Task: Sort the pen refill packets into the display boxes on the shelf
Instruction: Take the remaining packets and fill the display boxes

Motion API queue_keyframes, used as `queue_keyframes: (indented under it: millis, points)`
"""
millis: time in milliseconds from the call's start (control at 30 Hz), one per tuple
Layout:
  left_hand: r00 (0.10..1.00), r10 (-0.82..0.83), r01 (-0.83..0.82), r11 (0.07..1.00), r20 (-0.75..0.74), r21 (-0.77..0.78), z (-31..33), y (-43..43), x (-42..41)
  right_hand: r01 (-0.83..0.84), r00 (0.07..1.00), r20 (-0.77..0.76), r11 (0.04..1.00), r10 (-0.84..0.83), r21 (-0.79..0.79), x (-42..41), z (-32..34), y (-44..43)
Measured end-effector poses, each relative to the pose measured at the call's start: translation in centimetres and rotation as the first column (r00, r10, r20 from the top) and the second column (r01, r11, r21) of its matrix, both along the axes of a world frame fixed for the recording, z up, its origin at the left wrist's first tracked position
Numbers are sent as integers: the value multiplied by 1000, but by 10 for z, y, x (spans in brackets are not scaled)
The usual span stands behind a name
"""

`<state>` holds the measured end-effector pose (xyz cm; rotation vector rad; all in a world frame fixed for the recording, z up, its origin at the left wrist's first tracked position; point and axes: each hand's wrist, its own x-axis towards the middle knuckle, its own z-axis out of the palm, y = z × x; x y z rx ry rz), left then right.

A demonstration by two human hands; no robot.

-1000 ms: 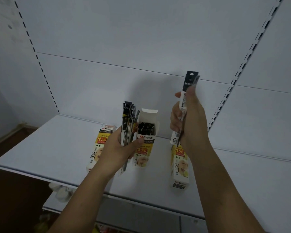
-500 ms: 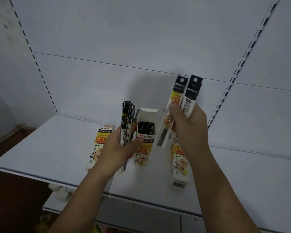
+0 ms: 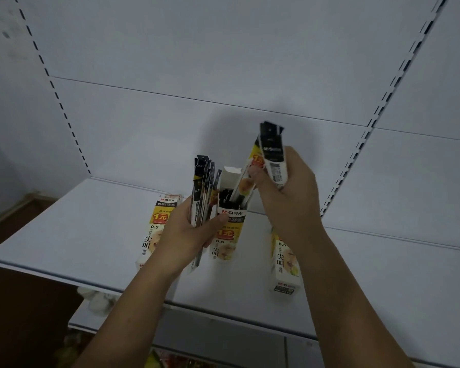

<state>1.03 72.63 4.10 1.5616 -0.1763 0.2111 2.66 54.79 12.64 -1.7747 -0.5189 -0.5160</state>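
Left grip [image 3: 187,236] clutches a bundle of refill packets [image 3: 203,187], at 9 o'clock of the open middle box [image 3: 226,236] on the shelf [image 3: 64,235]. Right grip [image 3: 292,205] at 2 o'clock pinches two packets [image 3: 274,166], one tilted, its lower end inside that box.

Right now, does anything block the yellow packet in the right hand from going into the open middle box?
Nothing visible does. The yellow packet in the right hand has its lower end at the mouth of the middle box, flap up. The left hand holds its bundle beside the box, left of the opening.
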Motion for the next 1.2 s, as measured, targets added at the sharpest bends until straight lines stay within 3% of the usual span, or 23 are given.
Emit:
queue_keyframes:
  millis: [233,433,667,767,867,933,1200]
  points:
    - [1000,20,-19,1000,-17,15,-2,2,1,6,1000,-9,987,-8,-160,0,-2,-4]
    - [1000,13,-13,1000,-11,20,0,-1,0,22,999,51,998,-19,-59,0,11,-13]
    - [1000,12,-12,1000,-22,12,-2,-1,1,-21,999,-52,982,12,-186,2,1,-11]
    - [1000,13,-13,1000,-25,1,-1,-1,-1,8,1000,-1,993,-9,-121,-2,4,-11]
    - [1000,11,-11,1000,-24,4,-1,-1,-1,79,988,129,994,-88,75,-6,17,-14]
    - [1000,11,-11,1000,-23,7,-2,-1,-1,125,975,170,985,-145,122,-8,25,-16]
    - [1000,18,-18,1000,-20,4,1,-2,-2,83,990,116,996,-77,-45,-9,15,-6]
